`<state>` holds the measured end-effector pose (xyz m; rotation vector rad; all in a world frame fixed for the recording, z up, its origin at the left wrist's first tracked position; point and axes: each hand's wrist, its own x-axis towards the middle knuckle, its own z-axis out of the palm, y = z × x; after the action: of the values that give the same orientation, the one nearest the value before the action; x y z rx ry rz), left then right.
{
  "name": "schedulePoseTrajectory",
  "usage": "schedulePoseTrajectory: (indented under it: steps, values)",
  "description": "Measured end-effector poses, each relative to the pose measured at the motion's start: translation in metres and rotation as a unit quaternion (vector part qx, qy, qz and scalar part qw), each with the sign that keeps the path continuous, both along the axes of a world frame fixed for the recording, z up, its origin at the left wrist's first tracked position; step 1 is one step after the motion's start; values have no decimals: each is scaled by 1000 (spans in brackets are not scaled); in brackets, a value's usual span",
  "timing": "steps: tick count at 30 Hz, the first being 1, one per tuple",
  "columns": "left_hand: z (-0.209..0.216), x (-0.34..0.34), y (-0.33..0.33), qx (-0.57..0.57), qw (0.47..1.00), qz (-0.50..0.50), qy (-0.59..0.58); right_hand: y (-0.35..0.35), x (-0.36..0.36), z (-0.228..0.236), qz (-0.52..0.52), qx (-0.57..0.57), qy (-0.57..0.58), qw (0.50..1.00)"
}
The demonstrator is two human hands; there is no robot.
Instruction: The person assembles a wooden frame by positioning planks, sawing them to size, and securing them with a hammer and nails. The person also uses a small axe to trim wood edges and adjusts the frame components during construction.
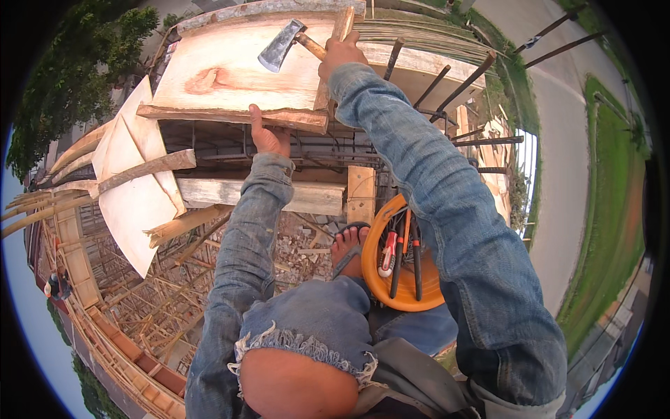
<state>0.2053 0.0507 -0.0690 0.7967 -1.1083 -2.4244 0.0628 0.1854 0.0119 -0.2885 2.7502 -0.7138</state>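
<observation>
A plywood panel (237, 59) with wooden battens along its near and right edges lies over an opening with rebar inside. My left hand (271, 137) is closed on the panel's near edge, thumb up against the batten and fingers partly hidden beneath. In my right hand (340, 54) is a hatchet (281, 46), gripped by its wooden handle at the panel's right edge. The grey hatchet head is over the panel's upper right area, blade toward the left. My right fingers are close to the right batten (343, 25); whether they also touch it I cannot tell.
An orange bowl-shaped container (380, 290) holds a screwdriver (388, 253) and other tools near my sandalled foot (349, 248). Rebar ends (464, 84) jut out at right. Loose plywood (132, 206) and poles lie left. Rubble (300, 255) and timber framework show far below. Another person (59, 285) is distant left.
</observation>
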Motion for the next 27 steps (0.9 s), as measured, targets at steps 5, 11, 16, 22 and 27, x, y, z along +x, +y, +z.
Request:
schedulePoseTrajectory:
  steps: [5, 11, 16, 22, 27]
  values:
    - [-19, -8, 15, -17, 998, 43, 41, 4, -2, -29, 64, -18, 86, 994]
    - [-23, -15, 21, -25, 995, 76, 59, 35, -11, -26, 184, -122, -17, 975]
    - [-13, -20, 21, -3, 994, 87, 71, 45, -18, -41, 165, -267, -125, 941]
    - [44, -30, 24, 16, 995, 102, 6, 43, -20, -32, 214, -246, -14, 945]
    - [70, -20, 0, -16, 997, 81, -5, 36, -5, -30, 204, -313, -1, 927]
